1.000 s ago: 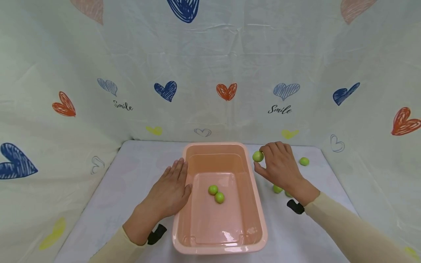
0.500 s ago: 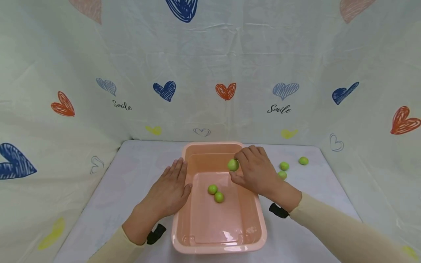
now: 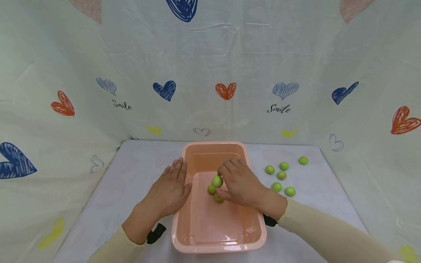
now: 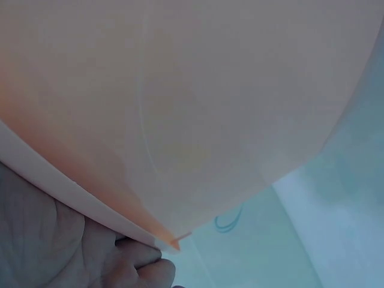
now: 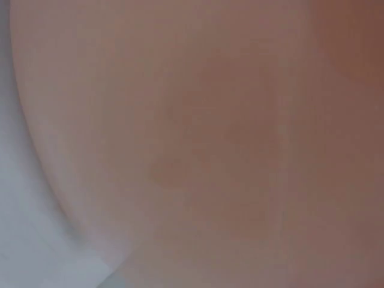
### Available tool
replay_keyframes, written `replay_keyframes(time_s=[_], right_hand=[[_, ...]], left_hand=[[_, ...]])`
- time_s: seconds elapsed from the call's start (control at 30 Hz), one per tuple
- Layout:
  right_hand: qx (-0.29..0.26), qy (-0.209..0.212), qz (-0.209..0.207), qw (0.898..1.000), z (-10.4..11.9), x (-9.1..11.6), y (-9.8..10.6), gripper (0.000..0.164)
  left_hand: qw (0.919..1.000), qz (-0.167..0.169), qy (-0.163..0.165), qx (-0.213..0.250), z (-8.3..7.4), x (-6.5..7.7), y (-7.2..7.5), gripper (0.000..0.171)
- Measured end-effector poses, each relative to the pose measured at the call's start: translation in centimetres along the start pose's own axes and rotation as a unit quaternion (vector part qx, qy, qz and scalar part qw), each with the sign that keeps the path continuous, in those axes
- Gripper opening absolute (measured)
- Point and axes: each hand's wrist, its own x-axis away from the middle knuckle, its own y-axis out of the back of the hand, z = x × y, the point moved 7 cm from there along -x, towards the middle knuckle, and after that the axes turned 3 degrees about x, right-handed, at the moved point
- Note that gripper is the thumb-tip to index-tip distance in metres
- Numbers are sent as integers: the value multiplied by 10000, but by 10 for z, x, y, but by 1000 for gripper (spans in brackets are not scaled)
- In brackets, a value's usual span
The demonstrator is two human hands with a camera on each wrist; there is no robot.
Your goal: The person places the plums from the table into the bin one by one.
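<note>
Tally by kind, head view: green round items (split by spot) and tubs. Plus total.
Green round items on the table: 6
Green round items lying in the tub: 2
Green round item pinched by the right hand: 1
Pink tub: 1
Total: 10

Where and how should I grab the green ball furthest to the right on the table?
Probably pinch the far-right green ball across its widest middle, on two opposite sides, coming from above. It's round with no handle, and on the table it lies apart from the other balls.
</note>
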Motion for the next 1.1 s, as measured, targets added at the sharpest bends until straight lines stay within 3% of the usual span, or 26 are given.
replay_keyframes(time_s=[0.37,0.83,1.1], right_hand=[[218,354,-178,9990,21,2,-9,32],[460,660,-241,9965,26,4,-10,28],[564,724,-184,9956,26,5,-11,35]], left_hand=[[10000,-93,-31,8,-1,1,0,71],[9999,-101,-38,39,0,2,-1,71],[9999,-146,-44,63,0,1,-2,71]])
